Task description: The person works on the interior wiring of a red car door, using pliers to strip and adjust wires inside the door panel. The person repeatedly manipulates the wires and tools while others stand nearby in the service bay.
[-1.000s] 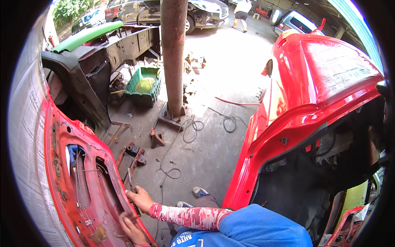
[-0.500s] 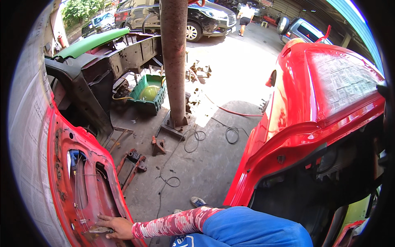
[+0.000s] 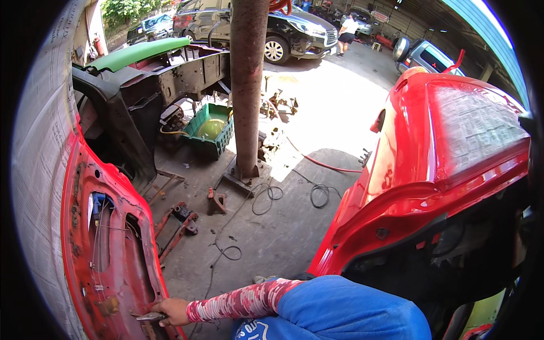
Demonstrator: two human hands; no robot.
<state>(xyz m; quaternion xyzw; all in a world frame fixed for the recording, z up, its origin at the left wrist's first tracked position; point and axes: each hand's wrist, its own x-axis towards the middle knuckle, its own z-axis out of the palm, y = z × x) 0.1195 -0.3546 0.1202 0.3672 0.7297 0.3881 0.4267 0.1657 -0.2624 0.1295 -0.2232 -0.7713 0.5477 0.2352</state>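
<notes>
My right hand [image 3: 172, 311] is closed on a slim metal hand tool that looks like pliers [image 3: 149, 317]. Its tip points left over the bare inner side of a red car door [image 3: 116, 266], close to the door's inner edge. Thin rods [image 3: 97, 249] run along the door's openings, and a blue part [image 3: 98, 204] sits at the top of one. A blurred brownish patch [image 3: 109, 306] shows just left of the tool; I cannot tell what it is. My left hand is outside the picture.
Newspaper [image 3: 42, 170] covers the far left. A red car body [image 3: 391, 181] stands to the right, a steel post [image 3: 247, 90] ahead. On the floor are a jack stand [image 3: 216, 202], a green crate [image 3: 218, 130], cables [image 3: 226, 252] and a red hose [image 3: 317, 161]. A person [image 3: 347, 33] stands far off.
My right hand and the tool have drawn right, toward the door's edge. The fingers that lay stretched on the panel are now curled in. The view has shifted slightly.
</notes>
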